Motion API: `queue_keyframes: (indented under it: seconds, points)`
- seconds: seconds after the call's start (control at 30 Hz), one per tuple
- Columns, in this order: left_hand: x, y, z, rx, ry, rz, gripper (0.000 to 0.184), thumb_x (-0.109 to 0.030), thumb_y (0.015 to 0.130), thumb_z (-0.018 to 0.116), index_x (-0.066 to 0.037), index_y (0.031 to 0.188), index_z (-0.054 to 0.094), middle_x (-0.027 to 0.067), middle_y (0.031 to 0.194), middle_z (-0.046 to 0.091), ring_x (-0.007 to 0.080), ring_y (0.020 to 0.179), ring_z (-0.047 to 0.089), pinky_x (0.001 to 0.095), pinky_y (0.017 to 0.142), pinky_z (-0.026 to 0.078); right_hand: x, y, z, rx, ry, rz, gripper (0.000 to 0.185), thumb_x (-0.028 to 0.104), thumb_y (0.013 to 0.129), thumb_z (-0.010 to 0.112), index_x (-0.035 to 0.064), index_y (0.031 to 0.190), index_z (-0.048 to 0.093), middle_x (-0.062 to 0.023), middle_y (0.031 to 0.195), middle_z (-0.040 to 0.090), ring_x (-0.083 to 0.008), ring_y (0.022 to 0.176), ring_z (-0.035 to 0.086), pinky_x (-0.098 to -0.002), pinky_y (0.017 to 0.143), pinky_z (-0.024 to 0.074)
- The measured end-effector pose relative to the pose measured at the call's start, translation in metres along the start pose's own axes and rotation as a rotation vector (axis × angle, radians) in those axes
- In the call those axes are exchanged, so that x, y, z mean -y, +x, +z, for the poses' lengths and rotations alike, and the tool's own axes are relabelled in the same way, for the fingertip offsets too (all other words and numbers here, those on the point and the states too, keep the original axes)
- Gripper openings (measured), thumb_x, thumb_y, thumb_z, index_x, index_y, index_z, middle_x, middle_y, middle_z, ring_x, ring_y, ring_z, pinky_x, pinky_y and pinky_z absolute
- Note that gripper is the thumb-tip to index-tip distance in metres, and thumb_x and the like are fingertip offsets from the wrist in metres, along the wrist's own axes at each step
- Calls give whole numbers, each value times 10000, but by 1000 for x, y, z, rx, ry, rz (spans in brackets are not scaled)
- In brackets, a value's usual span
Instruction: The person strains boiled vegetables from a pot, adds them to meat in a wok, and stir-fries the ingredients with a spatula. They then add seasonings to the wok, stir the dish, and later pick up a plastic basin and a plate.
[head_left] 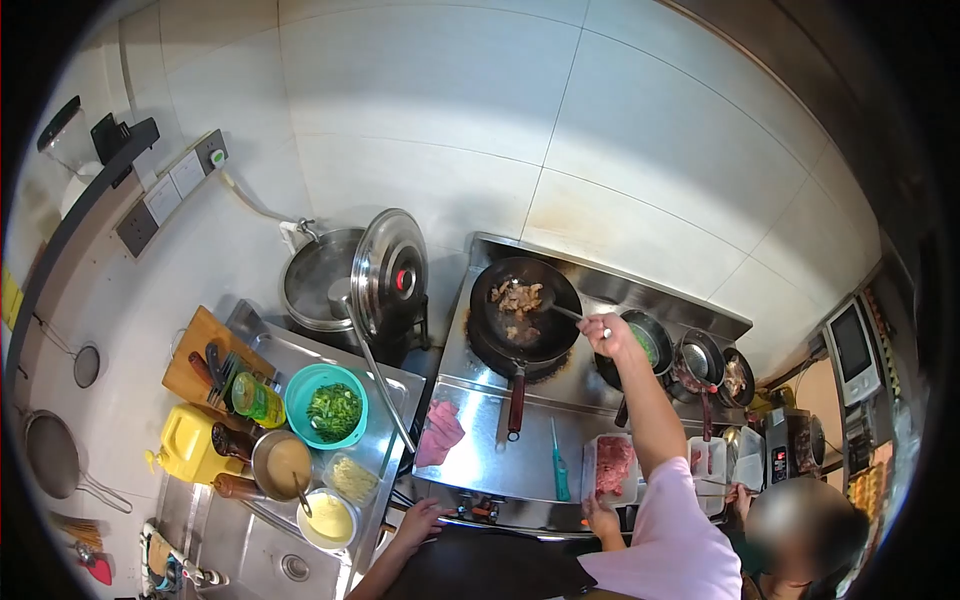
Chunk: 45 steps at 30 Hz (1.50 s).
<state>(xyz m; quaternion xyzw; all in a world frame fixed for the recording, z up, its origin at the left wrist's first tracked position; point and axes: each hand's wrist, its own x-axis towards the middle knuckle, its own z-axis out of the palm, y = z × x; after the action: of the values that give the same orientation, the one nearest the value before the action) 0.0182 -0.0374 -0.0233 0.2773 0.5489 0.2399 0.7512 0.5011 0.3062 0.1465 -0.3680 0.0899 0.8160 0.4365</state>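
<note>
My right hand (603, 332) is closed around the handle of a spatula (566, 312), its arm stretched over the stove. The spatula's head dips into a black wok (500, 335) and its exact shape is hard to make out. Browned meat pieces (517, 297) lie in the wok. The wok's own wooden handle (517, 402) points toward me and neither hand touches it. At the front edge of the stove, my left hand (422, 522) rests near the knobs (480, 507) with fingers stretched out, holding nothing visible.
A co-worker (770, 525) stands at right; a hand (601, 518), apparently theirs, touches a tub of raw meat (614, 465). Smaller pans (698, 360) stand on the stove's right. Left are a lidded pot (320, 275), a teal bowl (296, 400) of greens and a sink (235, 545).
</note>
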Motion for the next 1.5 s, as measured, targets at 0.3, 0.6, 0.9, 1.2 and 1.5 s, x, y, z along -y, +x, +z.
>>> queue_keyframes:
  seconds: [0.3, 0.6, 0.9, 1.2, 1.5]
  points:
    - [-10, 5, 12, 35, -31, 74, 434, -239, 986, 566, -14, 1340, 456, 108, 1109, 686, 145, 907, 655, 253, 738, 523, -79, -6, 79, -412, -2009, -429, 170, 61, 809, 556, -62, 722, 636, -150, 541, 595, -250, 441, 594, -371, 408, 474]
    - [-14, 20, 5, 65, -44, 94, 439, -232, 951, 610, -25, 1316, 483, 103, 1120, 672, 190, 941, 694, 283, 733, 518, -86, -119, 45, -485, -2546, -365, 405, 95, 718, 557, 33, 1094, 693, -236, 727, 669, -357, 672, 682, -445, 644, 533]
    - [-35, 14, 15, 57, 65, 117, 436, -231, 940, 626, -15, 1299, 508, 100, 1130, 661, 175, 913, 679, 272, 721, 517, -113, -54, -6, -571, -2500, -577, 282, 159, 790, 618, 14, 1023, 685, -254, 900, 688, -388, 920, 675, -497, 795, 537]
    - [-13, 22, 19, 75, 7, 83, 418, -239, 948, 614, -32, 1297, 511, 91, 1109, 680, 177, 903, 678, 296, 736, 531, -127, 2, -26, -687, -2292, -739, 350, 160, 830, 620, 61, 1165, 646, -252, 936, 686, -418, 937, 665, -505, 820, 542]
    - [-13, 6, 8, 43, 12, 86, 444, -245, 974, 565, -22, 1343, 459, 103, 1133, 687, 158, 959, 668, 276, 753, 507, -124, -114, 18, -621, -2478, -520, 266, 145, 818, 591, -12, 1006, 692, -279, 1013, 676, -440, 973, 658, -505, 856, 528]
